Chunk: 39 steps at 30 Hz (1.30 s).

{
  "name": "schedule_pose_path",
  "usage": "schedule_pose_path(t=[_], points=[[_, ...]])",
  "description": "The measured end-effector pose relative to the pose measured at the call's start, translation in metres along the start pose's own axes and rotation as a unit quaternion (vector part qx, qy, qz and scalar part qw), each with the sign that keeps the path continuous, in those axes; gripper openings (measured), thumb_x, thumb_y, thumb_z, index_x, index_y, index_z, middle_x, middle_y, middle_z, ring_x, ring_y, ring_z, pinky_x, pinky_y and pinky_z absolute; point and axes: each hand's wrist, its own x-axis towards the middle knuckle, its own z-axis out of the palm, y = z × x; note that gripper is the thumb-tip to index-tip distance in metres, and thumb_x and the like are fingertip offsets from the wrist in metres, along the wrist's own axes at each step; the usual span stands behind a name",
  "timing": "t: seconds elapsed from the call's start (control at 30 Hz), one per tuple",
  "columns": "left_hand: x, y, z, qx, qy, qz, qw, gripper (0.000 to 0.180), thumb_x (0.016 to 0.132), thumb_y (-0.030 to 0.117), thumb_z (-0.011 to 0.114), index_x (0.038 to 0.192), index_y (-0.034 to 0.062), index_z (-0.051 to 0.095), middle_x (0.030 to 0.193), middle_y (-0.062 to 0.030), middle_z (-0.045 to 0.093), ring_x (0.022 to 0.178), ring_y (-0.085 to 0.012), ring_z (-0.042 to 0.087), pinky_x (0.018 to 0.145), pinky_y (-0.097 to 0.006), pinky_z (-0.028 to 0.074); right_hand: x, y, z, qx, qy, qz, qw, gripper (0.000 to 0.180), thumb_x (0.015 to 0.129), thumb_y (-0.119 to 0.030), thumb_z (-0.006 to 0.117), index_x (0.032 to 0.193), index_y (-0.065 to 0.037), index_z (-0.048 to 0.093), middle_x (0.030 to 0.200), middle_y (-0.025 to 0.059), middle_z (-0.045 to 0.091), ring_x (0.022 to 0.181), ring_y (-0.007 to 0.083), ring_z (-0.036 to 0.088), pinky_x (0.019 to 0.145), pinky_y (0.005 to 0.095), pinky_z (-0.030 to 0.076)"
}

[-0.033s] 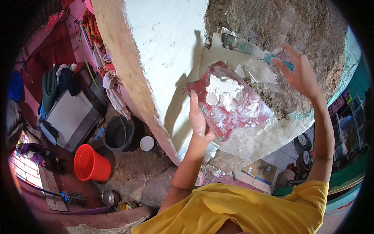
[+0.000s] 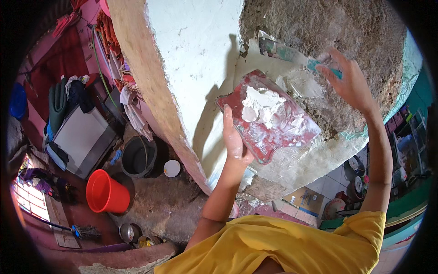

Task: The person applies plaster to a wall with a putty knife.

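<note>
My left hand grips a red, notched board by its lower left edge, thumb on the top face. A lump of white putty lies on the board, with thinner smears toward its right side. My right hand is closed round the teal handle of a putty knife. The knife's stained blade points left, with its tip at the wall corner, where white paste shows along the edge. Whether the blade presses on the wall cannot be made out. Fresh pale filler covers part of the wall behind the board.
Rough bare plaster adjoins a white wall face. On the floor at left stand an orange-red bucket, a black bucket and a white lid. Flat cardboard lies below the wall; shelves stand at far right.
The handle end of the putty knife has risen very slightly with my right hand. My left hand and the board stay nearly still.
</note>
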Motion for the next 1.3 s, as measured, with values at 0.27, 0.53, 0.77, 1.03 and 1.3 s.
schedule_pose_path(t=[0.27, 0.53, 0.77, 1.03, 1.3], points=[[0.019, -0.006, 0.014, 0.010, -0.018, 0.058, 0.998, 0.055, 0.087, 0.048, 0.036, 0.124, 0.0066, 0.037, 0.118, -0.0099, 0.046, 0.106, -0.0264, 0.047, 0.088, -0.042, 0.040, 0.024, 0.000, -0.001, 0.002, -0.045, 0.025, 0.999, 0.043, 0.083, -0.030, 0.054, 0.112, 0.001, 0.048, 0.083, 0.0202, 0.059, 0.071, 0.0337, 0.059, 0.064, 0.0392, 0.045], [0.023, -0.014, 0.022, 0.016, -0.042, 0.079, 0.996, 0.056, 0.086, 0.050, 0.037, 0.123, 0.0071, 0.036, 0.115, -0.0083, 0.046, 0.104, -0.0248, 0.047, 0.087, -0.041, 0.039, 0.036, 0.016, 0.005, -0.136, -0.003, -0.031, 0.990, 0.042, 0.083, -0.030, 0.054, 0.111, 0.001, 0.050, 0.092, 0.0215, 0.058, 0.087, 0.0342, 0.056, 0.076, 0.0411, 0.043], [0.033, -0.016, 0.035, 0.078, -0.007, 0.114, 0.990, 0.062, 0.086, 0.054, 0.034, 0.126, 0.0076, 0.031, 0.120, -0.0066, 0.042, 0.107, -0.0219, 0.044, 0.090, -0.038, 0.036, 0.037, 0.020, -0.004, -0.155, 0.014, -0.084, 0.984, 0.039, 0.083, -0.027, 0.055, 0.110, 0.001, 0.051, 0.091, 0.0197, 0.059, 0.081, 0.0316, 0.059, 0.072, 0.0386, 0.046], [0.040, -0.018, 0.039, 0.097, -0.014, 0.099, 0.990, 0.066, 0.083, 0.056, 0.037, 0.129, 0.0098, 0.028, 0.123, -0.0096, 0.038, 0.112, -0.0266, 0.041, 0.091, -0.044, 0.035, 0.031, 0.042, -0.016, -0.202, -0.048, -0.079, 0.975, 0.044, 0.086, -0.031, 0.050, 0.123, -0.007, 0.043, 0.098, 0.0144, 0.057, 0.076, 0.0215, 0.059, 0.067, 0.0336, 0.049], [0.043, -0.021, 0.040, 0.058, -0.033, 0.092, 0.994, 0.064, 0.085, 0.054, 0.036, 0.129, 0.0077, 0.027, 0.123, -0.0074, 0.038, 0.110, -0.0230, 0.041, 0.092, -0.040, 0.034, 0.023, 0.013, -0.058, -0.066, -0.057, 0.091, 0.992, 0.039, 0.086, -0.024, 0.052, 0.121, -0.008, 0.044, 0.091, 0.0096, 0.057, 0.073, 0.0172, 0.061, 0.037, 0.0231, 0.047]])
